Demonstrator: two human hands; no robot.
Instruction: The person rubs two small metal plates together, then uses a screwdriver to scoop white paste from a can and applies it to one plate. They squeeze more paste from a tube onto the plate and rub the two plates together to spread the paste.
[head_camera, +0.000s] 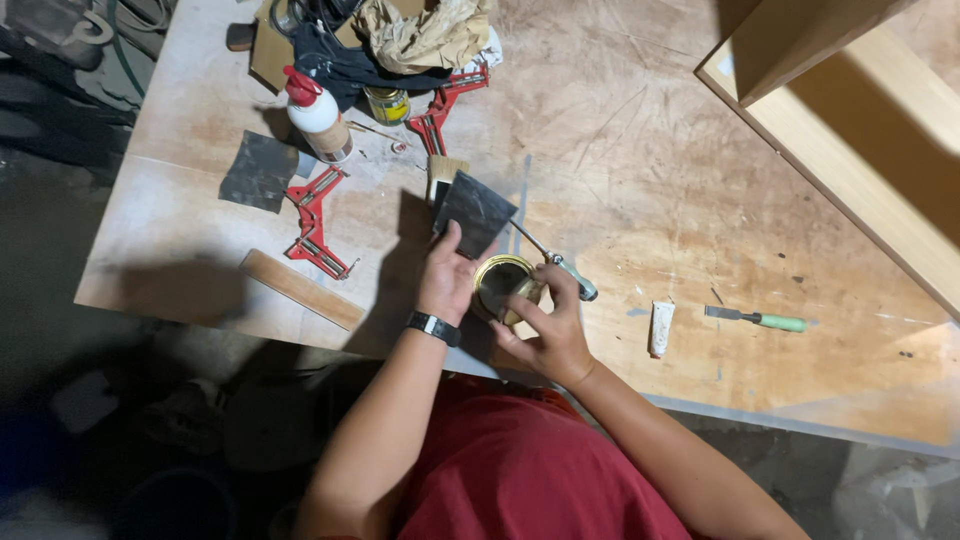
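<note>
At the near edge of the wooden table (640, 180), the left hand (446, 280) pinches a thin, bendy dark sheet (474, 212) while the right hand (548, 335) wraps around the small round tin (503, 285), which looks hard, smooth, maybe slippery, best gripped by its sides.

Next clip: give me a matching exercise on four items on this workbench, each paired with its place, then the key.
Things:
1. glue bottle with red cap
2. white tube
3. open tin
4. dark sheet

Places:
A. lying flat, right of the hands, beside a green-handled tool
B. between the left hand and right hand
C. standing at the far left, near a red corner clamp
D. pinched in the left hand, above the tin

Pairs: 1-C, 2-A, 3-B, 4-D
</note>
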